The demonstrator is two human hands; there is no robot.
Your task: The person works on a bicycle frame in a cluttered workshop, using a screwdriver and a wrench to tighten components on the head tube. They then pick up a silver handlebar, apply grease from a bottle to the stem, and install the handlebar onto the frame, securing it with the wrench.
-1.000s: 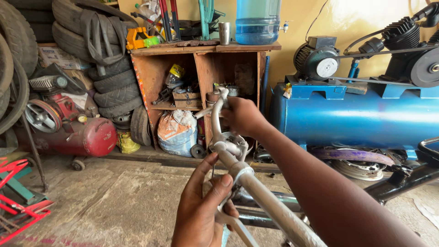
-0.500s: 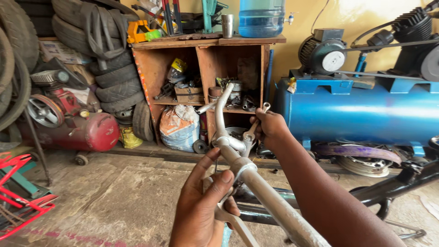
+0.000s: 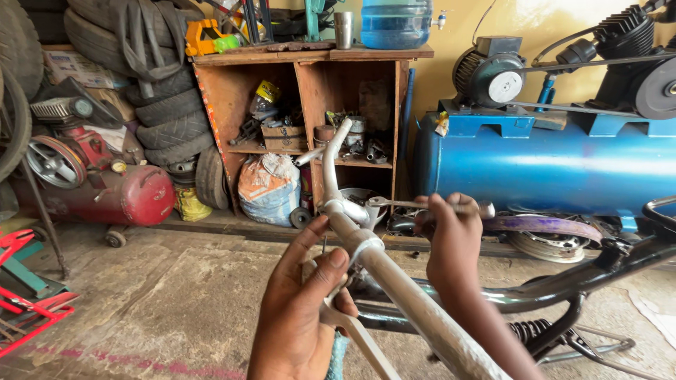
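The scene is lit evenly by soft daylight; no hard shadows are cast on the grey concrete floor (image 3: 141, 309). The brightest area is found on the yellow painted wall (image 3: 528, 21), where a washed-out patch is seen at the upper right. A broad horizontal band of glare is carried along the blue cylindrical compressor tank (image 3: 563, 165), and a smaller highlight on the red steel tank (image 3: 134, 193). The recesses of the brown wooden shelf unit (image 3: 310, 91) are left in shade — detail there is muddy. The silver metal tube (image 3: 422, 309), close to the lens, is rendered slightly soft. Wide-angle stretching is noted at the edges — the stacked black tyres (image 3: 134, 91) are bowed.
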